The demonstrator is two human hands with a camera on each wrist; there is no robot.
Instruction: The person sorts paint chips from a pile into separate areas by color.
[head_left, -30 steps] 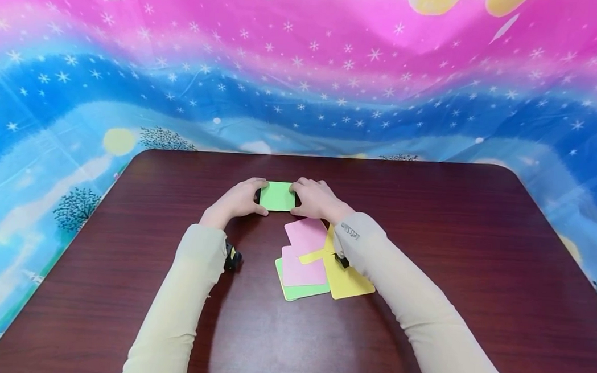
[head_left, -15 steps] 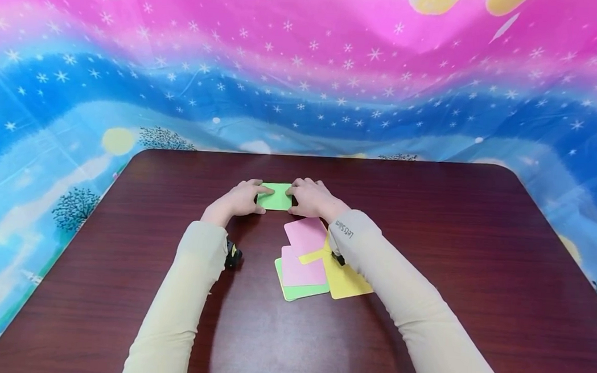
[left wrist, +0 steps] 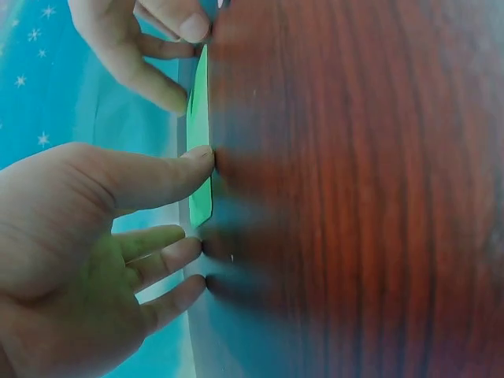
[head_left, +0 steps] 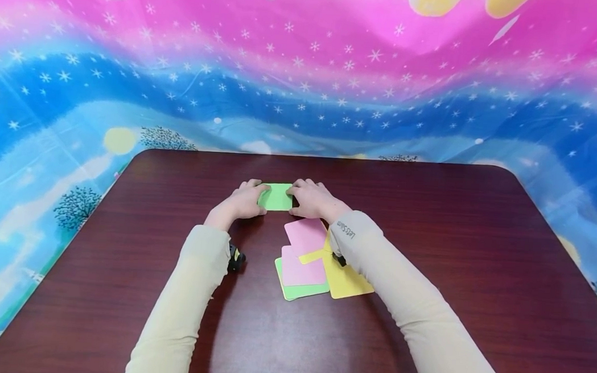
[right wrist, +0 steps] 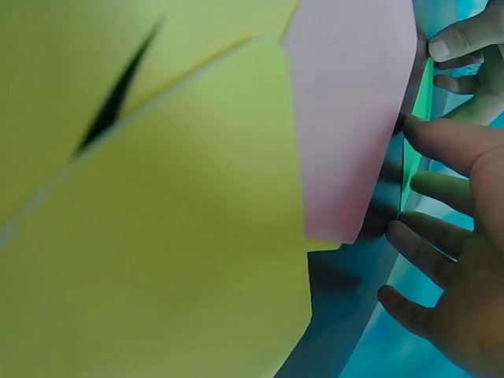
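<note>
A light green card (head_left: 277,198) lies on the table near its far side, between my two hands. My left hand (head_left: 246,200) is at its left end, with the thumb (left wrist: 201,157) at the near edge and the other fingers spread and touching the tabletop. At the card's right end is my right hand (head_left: 314,200), its fingers spread in the right wrist view and touching the card's edge. Closer to me lie a pink card (head_left: 306,235), a second pink card (head_left: 301,269) over a green one (head_left: 307,291), and yellow cards (head_left: 346,283) partly under the right sleeve.
The dark wooden table (head_left: 119,267) has rounded far corners. A pink and blue patterned cloth (head_left: 305,84) hangs behind it and along its sides. Small black wrist cameras show at both cuffs, the left camera (head_left: 235,258) more fully.
The green card has shifted slightly left, and the dark gaps at its ends are gone. My left index finger reached onto the card half a second ago and has since drawn back to its left end.
</note>
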